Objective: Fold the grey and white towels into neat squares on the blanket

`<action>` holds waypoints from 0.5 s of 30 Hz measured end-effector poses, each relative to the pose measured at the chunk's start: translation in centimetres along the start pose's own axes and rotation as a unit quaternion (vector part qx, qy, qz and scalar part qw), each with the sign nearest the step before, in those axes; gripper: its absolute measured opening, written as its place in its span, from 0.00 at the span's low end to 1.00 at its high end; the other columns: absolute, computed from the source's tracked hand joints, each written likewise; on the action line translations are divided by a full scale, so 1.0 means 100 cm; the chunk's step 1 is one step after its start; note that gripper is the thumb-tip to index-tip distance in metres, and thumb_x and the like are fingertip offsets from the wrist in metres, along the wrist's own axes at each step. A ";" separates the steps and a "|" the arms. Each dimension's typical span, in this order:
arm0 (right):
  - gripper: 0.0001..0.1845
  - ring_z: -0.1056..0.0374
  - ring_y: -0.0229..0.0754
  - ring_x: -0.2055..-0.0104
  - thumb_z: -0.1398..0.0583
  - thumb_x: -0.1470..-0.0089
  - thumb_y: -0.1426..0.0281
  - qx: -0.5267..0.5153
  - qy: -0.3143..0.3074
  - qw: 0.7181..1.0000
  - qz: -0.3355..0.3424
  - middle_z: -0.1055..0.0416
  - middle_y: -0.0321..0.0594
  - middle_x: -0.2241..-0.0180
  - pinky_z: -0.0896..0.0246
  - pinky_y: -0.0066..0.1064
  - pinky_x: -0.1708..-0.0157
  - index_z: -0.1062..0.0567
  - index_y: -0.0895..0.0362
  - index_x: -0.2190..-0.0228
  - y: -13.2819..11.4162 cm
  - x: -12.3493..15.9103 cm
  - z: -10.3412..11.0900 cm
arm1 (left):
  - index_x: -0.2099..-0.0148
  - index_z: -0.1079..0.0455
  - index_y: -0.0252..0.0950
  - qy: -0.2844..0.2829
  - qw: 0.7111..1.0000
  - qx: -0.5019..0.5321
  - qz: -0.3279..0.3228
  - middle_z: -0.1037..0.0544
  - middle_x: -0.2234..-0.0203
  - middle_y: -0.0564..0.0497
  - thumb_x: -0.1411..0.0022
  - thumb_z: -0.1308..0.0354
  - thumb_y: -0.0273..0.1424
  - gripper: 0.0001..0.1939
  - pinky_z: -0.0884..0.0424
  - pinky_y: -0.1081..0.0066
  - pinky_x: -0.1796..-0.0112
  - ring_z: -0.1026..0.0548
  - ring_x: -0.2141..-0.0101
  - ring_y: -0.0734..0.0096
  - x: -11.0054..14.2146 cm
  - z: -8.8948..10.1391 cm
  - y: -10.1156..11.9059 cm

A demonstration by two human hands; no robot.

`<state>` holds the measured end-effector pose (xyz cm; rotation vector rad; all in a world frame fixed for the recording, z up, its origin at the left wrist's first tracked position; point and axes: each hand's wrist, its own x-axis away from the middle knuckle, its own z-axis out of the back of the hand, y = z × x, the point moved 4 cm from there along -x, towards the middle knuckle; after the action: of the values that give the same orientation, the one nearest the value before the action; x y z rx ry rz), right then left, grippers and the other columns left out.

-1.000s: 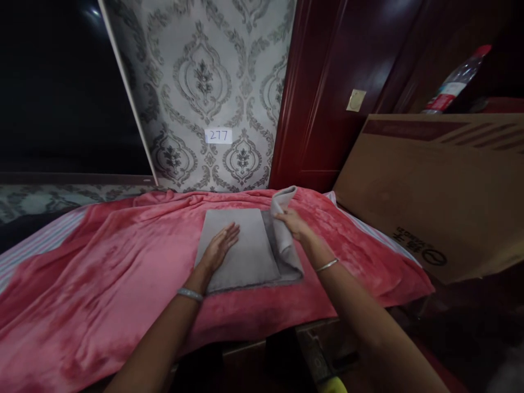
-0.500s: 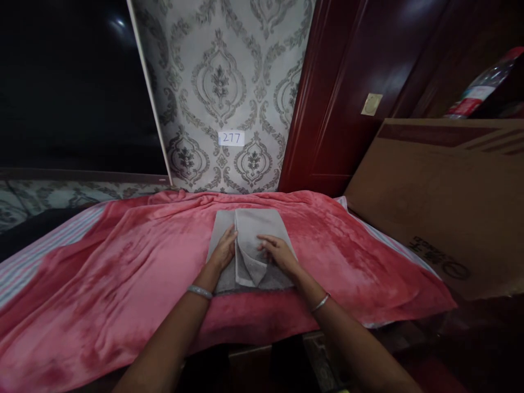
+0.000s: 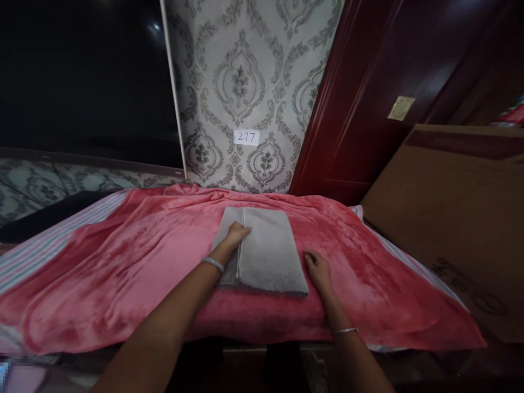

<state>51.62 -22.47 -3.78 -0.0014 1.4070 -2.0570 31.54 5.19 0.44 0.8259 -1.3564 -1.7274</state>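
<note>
A grey towel (image 3: pixel 270 254) lies folded on a pink plush blanket (image 3: pixel 176 240). Its upper flap is spread flat, with a straight edge running from back to front left of the middle. At that edge, my left hand (image 3: pixel 236 234) pinches the cloth between thumb and fingers. My right hand (image 3: pixel 319 268) rests just past the towel's right side, over the blanket, its fingers curled in and nothing visible in them. Both wrists wear a bracelet.
A big cardboard box (image 3: pixel 462 202) stands at the right, with part of a bottle (image 3: pixel 511 115) on top. Behind the bed are a patterned wall with a paper label (image 3: pixel 246 137), a dark screen (image 3: pixel 82 82) and a red wooden panel (image 3: pixel 352 98).
The towel's turned-back front corner has been laid flat, and the flap now reaches the right side. My right hand has moved right, off the towel. My left hand has closed on the flap's edge.
</note>
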 end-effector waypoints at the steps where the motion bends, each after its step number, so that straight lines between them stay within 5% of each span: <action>1: 0.20 0.27 0.51 0.57 0.46 0.53 0.59 0.007 -0.004 1.000 0.003 0.21 0.48 0.60 0.33 0.43 0.52 0.20 0.55 0.66 0.001 0.000 -0.002 | 0.70 0.30 0.36 0.004 1.000 -0.022 0.005 0.23 0.74 0.47 0.53 0.31 0.31 0.11 0.29 0.64 0.61 0.22 0.62 0.53 0.000 -0.001 0.003; 4: 0.20 0.27 0.51 0.56 0.47 0.52 0.60 0.021 -0.010 1.000 0.010 0.20 0.48 0.60 0.33 0.43 0.52 0.19 0.55 0.65 0.002 0.000 -0.005 | 0.73 0.31 0.37 0.016 0.997 -0.074 0.006 0.23 0.75 0.48 0.53 0.34 0.25 0.07 0.29 0.65 0.60 0.22 0.63 0.56 0.001 -0.003 0.014; 10: 0.22 0.26 0.50 0.57 0.48 0.50 0.60 0.030 -0.008 0.999 0.021 0.20 0.49 0.59 0.32 0.41 0.53 0.19 0.56 0.64 0.004 0.001 -0.002 | 0.64 0.29 0.37 0.065 0.985 -0.157 -0.010 0.20 0.59 0.45 0.46 0.42 0.22 0.08 0.31 0.67 0.52 0.24 0.53 0.60 -0.002 0.016 0.036; 15: 0.22 0.25 0.49 0.58 0.48 0.51 0.59 0.032 -0.002 0.999 0.029 0.20 0.47 0.60 0.32 0.40 0.54 0.19 0.56 0.65 0.003 0.001 -0.003 | 0.67 0.30 0.36 0.022 0.971 -0.235 0.040 0.20 0.67 0.44 0.47 0.38 0.28 0.04 0.28 0.66 0.61 0.22 0.60 0.55 -0.002 0.032 0.037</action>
<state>51.58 -22.37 -4.14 0.0610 1.3216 -2.0527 29.52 6.38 4.74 0.5279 -0.8807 -1.8496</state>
